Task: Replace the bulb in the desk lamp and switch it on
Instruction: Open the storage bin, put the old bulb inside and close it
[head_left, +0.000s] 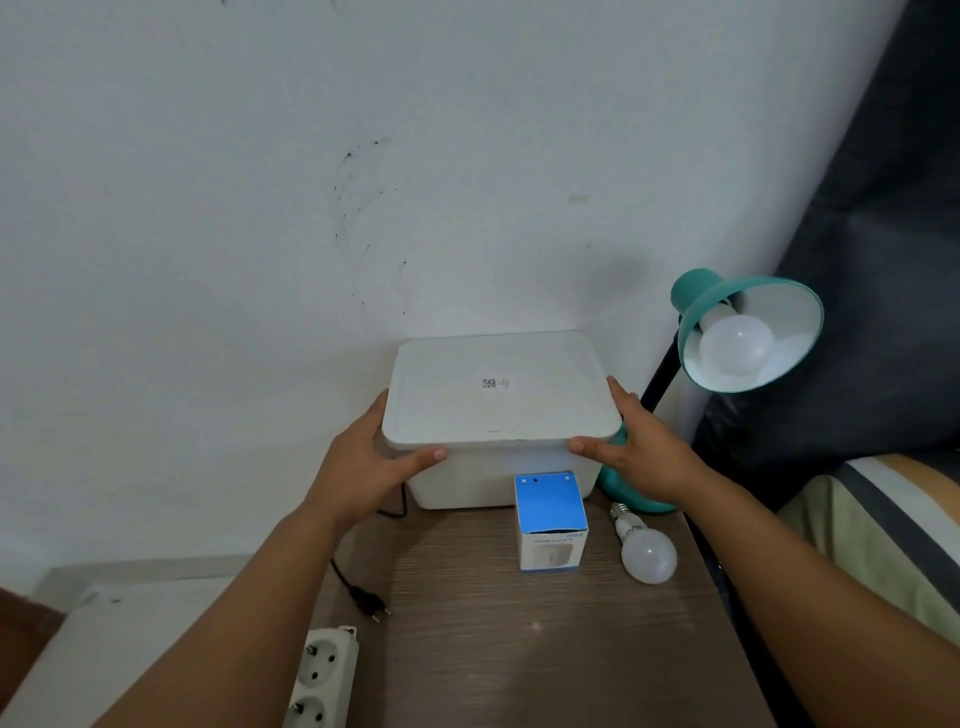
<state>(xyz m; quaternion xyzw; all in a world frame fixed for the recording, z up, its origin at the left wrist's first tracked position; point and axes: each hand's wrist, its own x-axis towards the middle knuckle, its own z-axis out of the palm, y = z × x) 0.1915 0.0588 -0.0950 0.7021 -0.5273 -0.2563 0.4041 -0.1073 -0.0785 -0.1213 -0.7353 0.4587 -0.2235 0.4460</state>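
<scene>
Both hands clasp a white storage box at the centre of the frame. The left hand (371, 460) presses its fingers along the left side of the lid (498, 389), thumb hooked under the front rim; the right hand (636, 452) does the same on the right side, so each is closed on the lid's edge rather than on the box (467, 480) below it.

The teal desk lamp (748, 332) stands at the right of the frame, its shade tilted toward the camera with a bulb (735, 345) screwed in and unlit. A second, loose bulb (647, 551) lies on the wooden table (519, 649) below the lamp, just beside a small blue and white carton (551, 519) that stands touching the front of the box. The lamp's plug (371, 605) lies unplugged at lower left, near a power strip (317, 680).

The risks here seem to come from crowding. If the lid comes off with a jerk, the box may shove the carton forward, and the carton could nudge the loose bulb, which would roll toward the table's right edge. The right wrist sits close to the lamp's base and could knock it. Which bulb is the fresh one cannot be told from here, so a mix-up is possible.
</scene>
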